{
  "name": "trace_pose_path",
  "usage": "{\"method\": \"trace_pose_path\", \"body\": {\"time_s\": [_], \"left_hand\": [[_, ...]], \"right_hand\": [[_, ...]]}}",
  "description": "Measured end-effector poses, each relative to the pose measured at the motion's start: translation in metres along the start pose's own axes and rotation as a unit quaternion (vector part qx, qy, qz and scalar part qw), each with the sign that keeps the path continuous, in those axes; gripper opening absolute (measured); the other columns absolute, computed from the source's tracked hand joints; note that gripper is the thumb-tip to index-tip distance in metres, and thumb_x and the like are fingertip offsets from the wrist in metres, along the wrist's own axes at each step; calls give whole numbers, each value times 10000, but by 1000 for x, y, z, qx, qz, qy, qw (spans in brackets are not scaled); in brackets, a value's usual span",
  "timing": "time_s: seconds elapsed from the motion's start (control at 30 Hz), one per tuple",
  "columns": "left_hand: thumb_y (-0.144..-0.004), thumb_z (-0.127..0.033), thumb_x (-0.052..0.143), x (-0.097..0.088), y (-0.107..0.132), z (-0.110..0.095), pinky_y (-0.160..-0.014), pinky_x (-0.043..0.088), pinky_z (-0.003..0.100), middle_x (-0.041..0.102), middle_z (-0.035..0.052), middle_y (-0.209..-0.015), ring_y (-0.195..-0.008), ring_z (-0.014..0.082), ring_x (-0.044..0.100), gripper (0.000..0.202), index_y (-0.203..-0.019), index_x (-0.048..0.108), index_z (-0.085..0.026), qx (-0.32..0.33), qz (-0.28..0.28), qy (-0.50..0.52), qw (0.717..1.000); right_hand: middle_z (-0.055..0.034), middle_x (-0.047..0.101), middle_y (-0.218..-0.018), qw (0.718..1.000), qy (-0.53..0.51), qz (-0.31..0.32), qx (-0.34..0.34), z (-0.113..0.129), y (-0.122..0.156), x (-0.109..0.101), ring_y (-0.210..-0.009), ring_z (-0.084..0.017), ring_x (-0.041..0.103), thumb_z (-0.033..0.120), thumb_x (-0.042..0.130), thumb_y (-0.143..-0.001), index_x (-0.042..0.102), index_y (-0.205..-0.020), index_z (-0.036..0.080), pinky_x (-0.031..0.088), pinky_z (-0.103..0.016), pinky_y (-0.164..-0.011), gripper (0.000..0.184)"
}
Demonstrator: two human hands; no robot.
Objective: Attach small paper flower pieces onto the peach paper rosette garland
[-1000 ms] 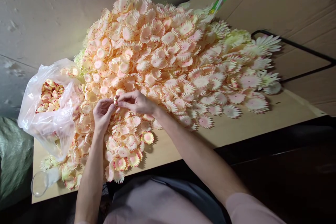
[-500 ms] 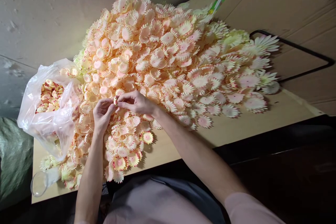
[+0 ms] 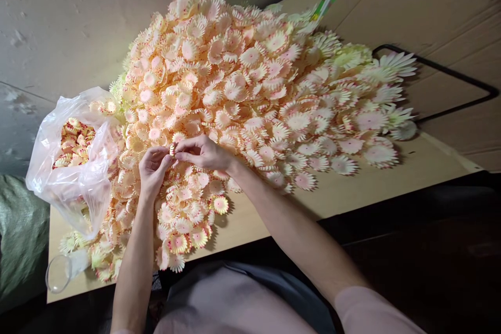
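A big heap of peach and pink artificial flower heads [image 3: 250,88] covers the wooden table [image 3: 391,177]. Above the heap's near edge, my left hand [image 3: 153,168] and my right hand [image 3: 203,152] meet fingertip to fingertip. Both pinch one small flower piece [image 3: 172,149] between them. The fingers of each hand are curled closed around it. Loose flower heads [image 3: 188,219] lie right under my hands.
A clear plastic bag [image 3: 70,156] holding more flower pieces sits at the left edge of the table. A clear cup [image 3: 58,273] lies at the near left corner. A black metal frame [image 3: 450,78] and cardboard lie to the right. A green sack [image 3: 19,229] is at the left.
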State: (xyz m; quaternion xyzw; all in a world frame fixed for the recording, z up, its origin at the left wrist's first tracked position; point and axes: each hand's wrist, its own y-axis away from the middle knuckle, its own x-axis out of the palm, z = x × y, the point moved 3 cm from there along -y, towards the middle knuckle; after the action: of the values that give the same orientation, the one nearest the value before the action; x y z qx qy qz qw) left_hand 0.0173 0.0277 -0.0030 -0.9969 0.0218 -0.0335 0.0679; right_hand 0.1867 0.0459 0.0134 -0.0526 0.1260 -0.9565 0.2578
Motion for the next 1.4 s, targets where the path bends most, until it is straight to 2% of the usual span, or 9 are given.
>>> {"method": "trace_pose_path", "body": {"time_s": [0.6, 1.03, 1.4], "left_hand": [[-736, -336, 778, 0, 0, 0, -770, 584, 273, 728, 45, -909, -862, 169, 716, 258, -910, 640, -206, -4, 8, 14, 1000], [-737, -349, 776, 2, 0, -1, -809, 580, 287, 744, 53, -934, -923, 188, 720, 265, -909, 642, -199, -2, 10, 3, 1000], [-709, -343, 799, 2, 0, -1, -789, 577, 269, 740, 38, -895, -830, 157, 718, 282, -896, 652, -193, -5, 8, 1, 1000]], "right_hand": [[-53, 669, -838, 1000, 1, 7, 21, 2, 0, 0, -741, -127, 571, 300, 658, -835, 718, -900, 121, 471, -285, -681, 200], [-49, 657, -861, 999, -22, 11, 27, 2, 1, 1, -762, -128, 572, 327, 654, -841, 704, -872, 128, 464, -289, -700, 208], [-39, 651, -842, 999, -36, 4, 24, 1, 0, 1, -771, -129, 591, 305, 661, -821, 688, -853, 122, 472, -285, -716, 188]]}}
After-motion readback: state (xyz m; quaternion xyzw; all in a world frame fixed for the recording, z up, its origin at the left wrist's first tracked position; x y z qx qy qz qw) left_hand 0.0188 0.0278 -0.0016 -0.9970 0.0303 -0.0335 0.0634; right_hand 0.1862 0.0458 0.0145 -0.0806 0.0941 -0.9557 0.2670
